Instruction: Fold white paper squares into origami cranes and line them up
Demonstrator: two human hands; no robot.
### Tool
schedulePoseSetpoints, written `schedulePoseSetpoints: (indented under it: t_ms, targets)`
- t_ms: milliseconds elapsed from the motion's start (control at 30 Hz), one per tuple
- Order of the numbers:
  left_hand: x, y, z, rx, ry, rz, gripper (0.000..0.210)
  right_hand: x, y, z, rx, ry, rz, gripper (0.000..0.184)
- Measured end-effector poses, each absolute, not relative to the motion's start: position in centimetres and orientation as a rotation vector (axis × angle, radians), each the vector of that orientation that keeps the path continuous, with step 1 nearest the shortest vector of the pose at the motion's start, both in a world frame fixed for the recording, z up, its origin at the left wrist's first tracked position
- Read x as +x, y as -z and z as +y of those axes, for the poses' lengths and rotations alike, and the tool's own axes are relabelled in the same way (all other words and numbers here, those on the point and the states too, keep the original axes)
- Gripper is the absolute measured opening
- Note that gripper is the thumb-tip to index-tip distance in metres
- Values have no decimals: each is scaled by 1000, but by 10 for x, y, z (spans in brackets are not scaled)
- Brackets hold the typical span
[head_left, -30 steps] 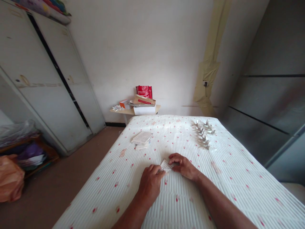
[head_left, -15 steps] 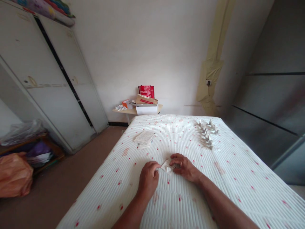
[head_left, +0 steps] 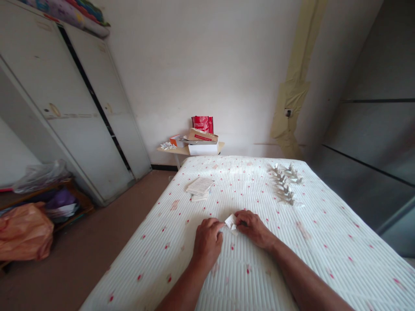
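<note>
Ribbed white mattress, both hands pinching small folded paper

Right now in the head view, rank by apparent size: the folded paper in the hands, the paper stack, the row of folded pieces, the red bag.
1. Row of folded pieces
2. Paper stack
3. Red bag, farther away, so unsure
4. Folded paper, partly hidden between left hand and right hand

Small white folded paper piece, creased into an angular, partly folded shape. It sits low over the white ribbed mattress with red flecks, near the middle of the near half, pinched at both sides between the fingertips.
</note>
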State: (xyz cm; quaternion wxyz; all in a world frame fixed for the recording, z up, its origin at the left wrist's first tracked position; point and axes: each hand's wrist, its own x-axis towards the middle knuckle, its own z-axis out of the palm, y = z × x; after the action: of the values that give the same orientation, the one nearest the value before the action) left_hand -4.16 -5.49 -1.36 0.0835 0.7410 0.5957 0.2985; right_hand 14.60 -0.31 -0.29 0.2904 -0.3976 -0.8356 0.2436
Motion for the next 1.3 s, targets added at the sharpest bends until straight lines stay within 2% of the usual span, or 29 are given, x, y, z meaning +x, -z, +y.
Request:
schedulePoseSetpoints:
  t_ms: [467,600,767,1000,1100,1300]
  targets:
    - [-41,16,-55,2380,-1016,1644,55,148,-1,-7,-938,-717,-2202,19]
    - [-36,9,-53,2553,-850,1438,40,151,1,-8,-992,-749,-2176,21]
    - [-31,5,-49,2576,-707,1458,28,161,8,-5,-1105,-782,-2034,23]
    - [-24,3,-55,2567,-628,1526,22,160,2,-18,-1119,-632,-2145,31]
    - [-23,4,-56,2555,-630,1530,23,154,-1,-24,-1143,-517,-2234,21]
    - [-23,1,-52,2553,-628,1544,18,162,8,-34,-1089,-356,-2340,21]
